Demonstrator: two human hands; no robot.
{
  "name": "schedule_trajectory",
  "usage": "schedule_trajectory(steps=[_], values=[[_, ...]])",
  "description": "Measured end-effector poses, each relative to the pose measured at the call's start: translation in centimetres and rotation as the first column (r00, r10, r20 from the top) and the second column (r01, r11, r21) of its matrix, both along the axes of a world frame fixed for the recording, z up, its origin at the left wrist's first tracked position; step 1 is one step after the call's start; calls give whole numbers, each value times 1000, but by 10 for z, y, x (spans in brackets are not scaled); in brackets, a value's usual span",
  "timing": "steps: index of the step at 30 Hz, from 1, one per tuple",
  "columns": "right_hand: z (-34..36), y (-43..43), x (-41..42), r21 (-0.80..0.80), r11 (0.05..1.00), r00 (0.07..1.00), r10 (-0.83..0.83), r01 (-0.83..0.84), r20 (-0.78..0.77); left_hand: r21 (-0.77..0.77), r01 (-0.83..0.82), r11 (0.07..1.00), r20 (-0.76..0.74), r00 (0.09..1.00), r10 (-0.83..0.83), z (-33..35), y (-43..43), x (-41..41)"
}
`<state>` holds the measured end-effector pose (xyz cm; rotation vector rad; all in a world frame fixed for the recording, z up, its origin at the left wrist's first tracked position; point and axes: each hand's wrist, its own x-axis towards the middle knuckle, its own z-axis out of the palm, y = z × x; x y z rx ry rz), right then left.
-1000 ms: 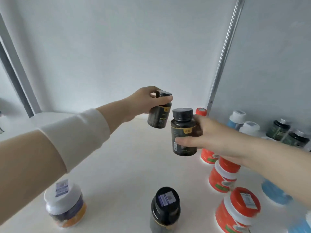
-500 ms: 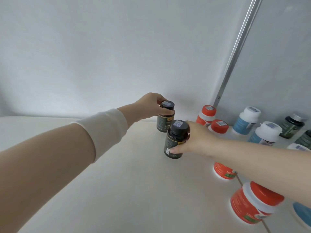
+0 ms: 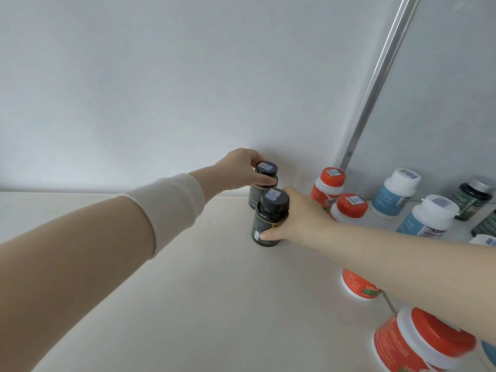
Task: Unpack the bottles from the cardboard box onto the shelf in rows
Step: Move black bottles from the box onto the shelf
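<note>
Two dark bottles with black caps stand one behind the other on the cream shelf (image 3: 188, 304). My left hand (image 3: 241, 169) grips the rear dark bottle (image 3: 264, 181) close to the back wall. My right hand (image 3: 300, 218) wraps the front dark bottle (image 3: 268, 221) from its right side, and that bottle's base rests on the shelf. The cardboard box is out of view.
To the right runs a row of orange-capped bottles (image 3: 328, 187), then blue-labelled white-capped bottles (image 3: 396, 193) and dark green bottles (image 3: 473, 201) beyond a metal upright (image 3: 375, 81). My right forearm crosses over part of the orange row. Bare shelf lies to the left.
Both hands have moved the dark bottles back and down from mid-air to the shelf near the wall. The view has shifted, so the front jars are out of frame.
</note>
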<state>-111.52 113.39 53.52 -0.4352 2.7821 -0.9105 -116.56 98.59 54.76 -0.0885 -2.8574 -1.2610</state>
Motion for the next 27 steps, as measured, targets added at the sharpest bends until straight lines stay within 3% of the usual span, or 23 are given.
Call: schedule_trajectory(steps=[15, 19, 23, 27], values=[[7, 4, -4, 71, 997, 997, -7, 2, 78, -12, 47, 999, 95, 994, -46, 11, 3, 4], [31, 19, 4, 91, 996, 1000, 10, -9, -4, -129, 44, 991, 144, 989, -26, 39, 5, 15], [58, 31, 22, 174, 984, 989, 55, -31, -134, -323, 16, 946, 63, 998, 5, 76, 11, 40], [84, 51, 50, 208, 977, 964, 90, -38, -249, -536, -21, 844, -29, 1000, 6, 109, 32, 83]])
